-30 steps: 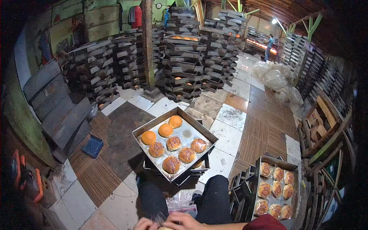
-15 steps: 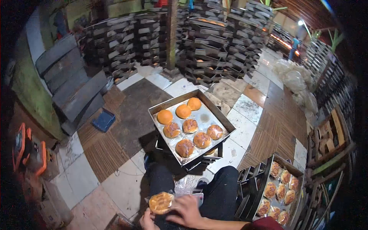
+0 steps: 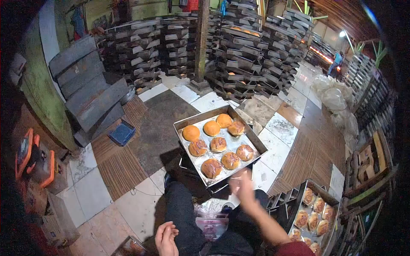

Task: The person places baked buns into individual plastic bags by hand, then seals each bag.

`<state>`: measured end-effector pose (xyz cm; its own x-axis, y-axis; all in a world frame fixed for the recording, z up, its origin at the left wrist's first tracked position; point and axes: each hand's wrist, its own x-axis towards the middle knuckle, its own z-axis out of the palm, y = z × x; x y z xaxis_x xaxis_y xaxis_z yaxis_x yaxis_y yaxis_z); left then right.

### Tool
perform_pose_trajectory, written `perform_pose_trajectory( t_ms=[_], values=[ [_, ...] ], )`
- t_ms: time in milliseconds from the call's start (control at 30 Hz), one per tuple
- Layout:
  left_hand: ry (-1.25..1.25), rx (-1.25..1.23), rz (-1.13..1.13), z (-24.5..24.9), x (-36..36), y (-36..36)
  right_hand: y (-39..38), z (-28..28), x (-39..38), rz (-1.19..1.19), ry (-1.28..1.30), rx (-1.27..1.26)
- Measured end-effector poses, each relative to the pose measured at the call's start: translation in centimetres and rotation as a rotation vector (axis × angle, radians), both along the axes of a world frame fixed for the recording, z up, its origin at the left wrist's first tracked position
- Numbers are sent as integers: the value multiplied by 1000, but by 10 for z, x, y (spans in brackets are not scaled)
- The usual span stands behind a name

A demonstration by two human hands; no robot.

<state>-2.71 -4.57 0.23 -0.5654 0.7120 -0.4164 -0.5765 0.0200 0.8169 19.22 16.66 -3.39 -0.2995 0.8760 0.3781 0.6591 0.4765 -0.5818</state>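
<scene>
In the head view, a square metal tray (image 3: 261, 150) of round buns stands before my knees on other trays. Plain glossy buns (image 3: 211, 128) lie along its far left side. Several buns in clear plastic with brown streaks (image 3: 211, 168) fill the rest, one wrapped bun (image 3: 236, 128) sitting at the far right. My right hand (image 3: 242, 187) is just off the tray's near right edge, its fingers smeared by motion. Over my left thigh, my left hand (image 3: 166, 239) is empty, fingers loosely bent and apart. Clear plastic bags (image 3: 212, 226) lie between my legs.
Another tray (image 3: 304, 190) of wrapped buns stands on stacked trays at right. Tall stacks of trays (image 3: 239, 55) line the back around a post (image 3: 201, 47). A blue basket (image 3: 121, 132) and orange-edged crates (image 3: 47, 170) are at left. A distant person (image 3: 336, 64) stands at upper right.
The wrapped bun has left my hands, and one now sits in the tray's far right spot. My right hand has moved forward and right to the tray's edge; my left stays low.
</scene>
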Motion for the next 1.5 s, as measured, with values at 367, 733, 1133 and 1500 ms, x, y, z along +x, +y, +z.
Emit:
perform_pose_trajectory(
  t_ms=[367, 733, 1133, 1500],
  values=[
    [-21, 57, -421, -51, 50, 43, -149, -68, -20, 826, -681, 92],
    [-1126, 33, -548, -73, 15, 19, -71, 58, -56, 510, 23, -400],
    [-562, 326, -916, -57, -126, 102, 25, 126, -95, 1250, -674, -3],
    [-298, 266, -730, -55, -139, 152, 126, 136, -169, 1196, -549, -61]
  ],
)
